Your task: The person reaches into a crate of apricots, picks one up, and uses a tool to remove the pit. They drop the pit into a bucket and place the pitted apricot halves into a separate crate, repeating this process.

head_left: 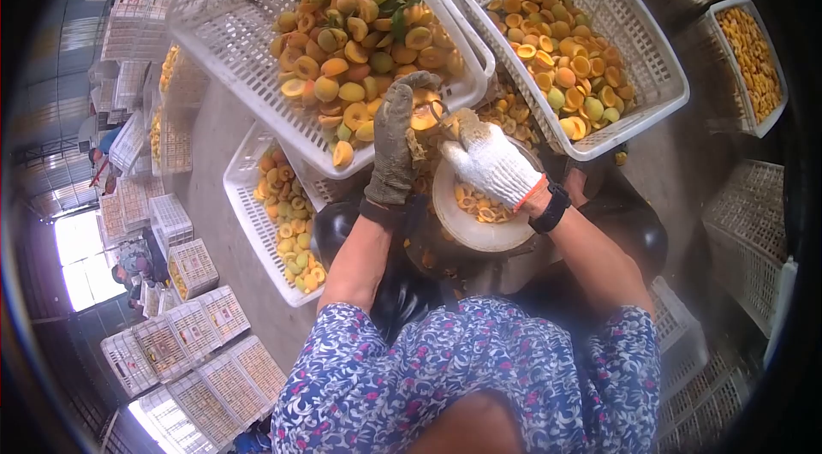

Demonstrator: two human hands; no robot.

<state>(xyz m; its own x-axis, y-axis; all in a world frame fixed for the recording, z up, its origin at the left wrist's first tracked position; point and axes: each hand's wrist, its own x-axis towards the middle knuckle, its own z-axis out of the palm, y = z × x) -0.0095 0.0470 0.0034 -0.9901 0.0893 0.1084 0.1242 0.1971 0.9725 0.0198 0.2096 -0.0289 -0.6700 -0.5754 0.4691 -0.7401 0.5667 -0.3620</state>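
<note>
My left hand (397, 141), in a soiled grey-brown glove, grips a yellow peach half (424, 110) with its cut face turned to the right. Close against it, my right hand (488, 156), in a white knit glove with an orange cuff, is closed around a tool with a thin curved metal loop (439, 110). The loop lies at the fruit's cut face; the tool's handle is mostly hidden by the glove. Below my right hand stands a white bowl (486, 238) with orange-brown pieces in it. A white crate (257, 47) of peaches, several cut, tilts beyond my left hand.
Another white crate (655, 98) of halves stands at the far right. A lower crate (248, 171) at left holds more fruit. Stacked crates (175, 325) line the left, and more crates (745, 218) stand at right. People (128, 270) are at the far left.
</note>
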